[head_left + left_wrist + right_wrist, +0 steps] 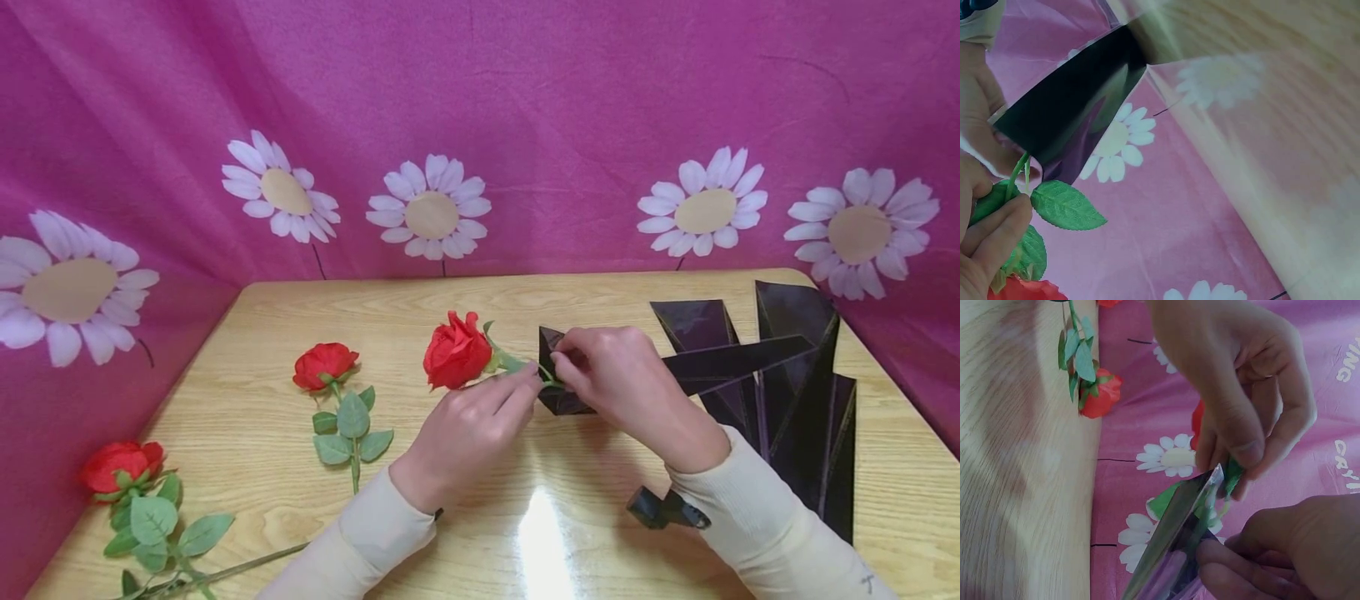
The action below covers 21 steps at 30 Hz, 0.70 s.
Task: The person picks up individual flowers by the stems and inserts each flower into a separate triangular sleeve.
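red, cloth-like rose with green leaves [456,350] is being held up over the middle of the pale wood-grain desk [465,533], so that's where it's at. its stem is pinched by the left hand [480,417], fingers clamped on it near the bloom, and in the left wrist view a couple of leaves are seen right around the fingers. the bloom is pointed toward the left side. the stem is brought right up to the end of a glossy black folded wrap [564,403], though how far it's tucked in can't really be told, since that bit is covered by fingers. the edge of the wrap is nipped by the right hand [626,387], thumb and fingers clamped on it.

over to the left, two more red roses are laid on the desk, one nearer the middle [325,367] and one down at the near left [120,468]. on the right, a fanned pile of glossy black pointed sheets [798,417] is spread, partly hidden by the right arm. cream ribbed cuffs [705,462] are worn at both wrists. at the back, a magenta cloth [555,100] is printed with big white daisies [431,215].
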### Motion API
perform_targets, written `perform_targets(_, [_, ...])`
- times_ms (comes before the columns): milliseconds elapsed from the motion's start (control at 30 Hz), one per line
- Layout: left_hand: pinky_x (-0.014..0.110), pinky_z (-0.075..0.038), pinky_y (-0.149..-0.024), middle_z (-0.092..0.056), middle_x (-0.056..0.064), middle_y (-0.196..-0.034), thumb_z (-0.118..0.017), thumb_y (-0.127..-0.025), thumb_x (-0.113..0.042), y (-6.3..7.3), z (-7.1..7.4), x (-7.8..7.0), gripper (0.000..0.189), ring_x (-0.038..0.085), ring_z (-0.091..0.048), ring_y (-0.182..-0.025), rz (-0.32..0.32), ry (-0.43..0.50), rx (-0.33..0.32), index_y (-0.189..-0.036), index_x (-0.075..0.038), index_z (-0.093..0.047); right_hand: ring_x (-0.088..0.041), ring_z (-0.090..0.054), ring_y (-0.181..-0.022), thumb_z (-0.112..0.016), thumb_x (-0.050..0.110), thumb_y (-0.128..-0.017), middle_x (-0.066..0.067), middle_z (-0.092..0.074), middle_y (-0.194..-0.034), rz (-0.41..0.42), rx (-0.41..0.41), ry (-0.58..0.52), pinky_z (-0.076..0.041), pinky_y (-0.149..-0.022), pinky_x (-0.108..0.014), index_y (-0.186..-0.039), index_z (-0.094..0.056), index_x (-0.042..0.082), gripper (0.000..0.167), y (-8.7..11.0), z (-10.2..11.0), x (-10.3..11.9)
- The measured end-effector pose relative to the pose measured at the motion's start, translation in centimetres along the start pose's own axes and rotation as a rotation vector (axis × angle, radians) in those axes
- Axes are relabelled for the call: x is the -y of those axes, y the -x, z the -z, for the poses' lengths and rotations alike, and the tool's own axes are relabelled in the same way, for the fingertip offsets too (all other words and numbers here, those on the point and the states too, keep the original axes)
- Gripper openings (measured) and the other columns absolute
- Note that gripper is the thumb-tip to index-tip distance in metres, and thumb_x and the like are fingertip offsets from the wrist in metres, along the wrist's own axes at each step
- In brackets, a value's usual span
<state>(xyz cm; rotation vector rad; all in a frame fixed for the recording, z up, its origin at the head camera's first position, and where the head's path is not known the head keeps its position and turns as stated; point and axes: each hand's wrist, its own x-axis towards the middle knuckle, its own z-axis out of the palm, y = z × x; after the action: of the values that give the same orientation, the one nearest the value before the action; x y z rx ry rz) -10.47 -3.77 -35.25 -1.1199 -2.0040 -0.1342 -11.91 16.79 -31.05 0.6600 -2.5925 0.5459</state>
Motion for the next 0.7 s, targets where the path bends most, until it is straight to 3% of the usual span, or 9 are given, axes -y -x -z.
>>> perform_targets(233, [0.022,-0.063,-0.073,-0.078,0.008,-0.12,-0.068,-0.098,-0.007,-0.04,0.09,-0.06,0.016,0.011,-0.078,-0.09,-0.069,-0.056,-0.044,-0.113,-0.006,-0.073,-0.008,-0.056,-0.055,-0.073,0.007,-0.089,-0.003,-0.07,-0.067,-0.002,0.014,-0.001,-0.051,-0.054,-0.027,-0.084,-0.076,0.004,0.007,-0.01,-0.04,-0.08])
perform_targets(433, [0.018,-0.06,-0.066,-0.077,0.006,-0.123,-0.055,-0.104,-0.006,0.05,-0.16,-0.23,0.02,0.007,-0.075,-0.08,-0.111,-0.085,-0.03,-0.111,-0.008,-0.074,-0.007,-0.055,-0.056,-0.075,0.007,-0.089,-0.003,-0.07,-0.067,0.025,0.022,-0.017,-0.05,-0.054,-0.025,-0.084,-0.077,0.003,0.007,0.04,-0.02,0.24])
perform_targets(567, [0.016,-0.058,-0.064,-0.078,0.004,-0.123,-0.054,-0.105,-0.007,0.13,-0.31,-0.37,0.019,0.005,-0.072,-0.075,-0.134,-0.099,-0.022,-0.109,-0.01,-0.072,-0.007,-0.056,-0.056,-0.075,0.006,-0.088,-0.004,-0.071,-0.068,0.031,0.016,-0.025,-0.051,-0.054,-0.025,-0.083,-0.077,0.004,0.006,0.14,0.03,0.39])
perform_targets(700, [0.017,-0.058,-0.064,-0.078,0.002,-0.119,-0.055,-0.104,-0.008,0.17,-0.34,-0.48,0.017,0.005,-0.071,-0.075,-0.132,-0.082,0.024,-0.108,-0.01,-0.071,-0.006,-0.055,-0.056,-0.075,0.007,-0.089,-0.003,-0.071,-0.069,0.025,0.026,-0.044,-0.049,-0.053,-0.023,-0.084,-0.078,0.005,0.006,0.19,0.1,0.53])
